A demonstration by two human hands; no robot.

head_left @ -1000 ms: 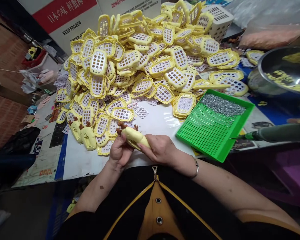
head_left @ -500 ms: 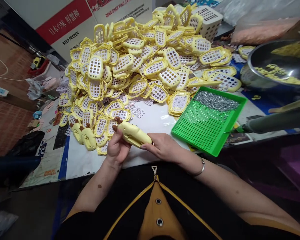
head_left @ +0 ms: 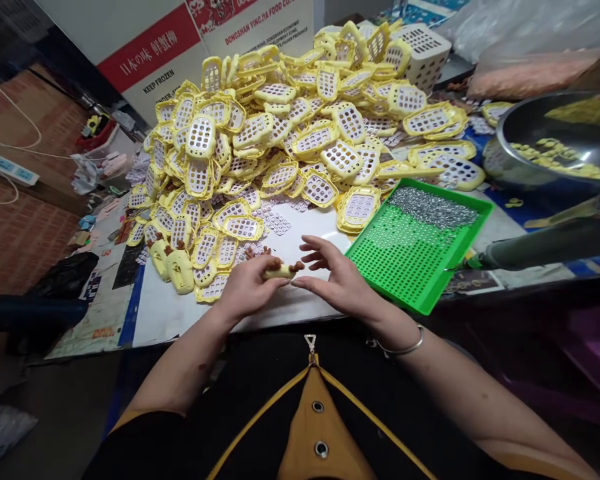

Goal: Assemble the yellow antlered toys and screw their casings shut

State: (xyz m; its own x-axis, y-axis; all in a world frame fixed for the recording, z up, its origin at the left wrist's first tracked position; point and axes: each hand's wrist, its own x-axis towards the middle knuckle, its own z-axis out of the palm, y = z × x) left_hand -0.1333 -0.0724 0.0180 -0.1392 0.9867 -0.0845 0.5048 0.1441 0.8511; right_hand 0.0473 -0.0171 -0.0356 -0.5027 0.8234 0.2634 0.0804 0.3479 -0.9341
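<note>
Item held: one yellow toy body [head_left: 279, 272] with brown knobs at its end, gripped in the left hand [head_left: 247, 288], whose fingers are curled closed around it just above the white sheet [head_left: 300, 247] at the near table edge. The right hand [head_left: 336, 277] is placed just beside it, fingers spread and loosely extended, fingertips touching the right end of the piece; nothing is enclosed by this hand. A metal bangle [head_left: 403, 345] is worn on the right wrist.

Surroundings: a large heap of yellow perforated shells [head_left: 290, 127] is piled across the far half of the table. Two assembled yellow bodies [head_left: 173, 263] are stood at the heap's near left edge. A green perforated tray [head_left: 420, 243], partly loaded with small silver screws [head_left: 433, 207], is set to the right, near the right hand. A steel bowl [head_left: 555, 147] containing yellow parts is placed at far right. A white basket [head_left: 423, 47] is seen behind the heap.
</note>
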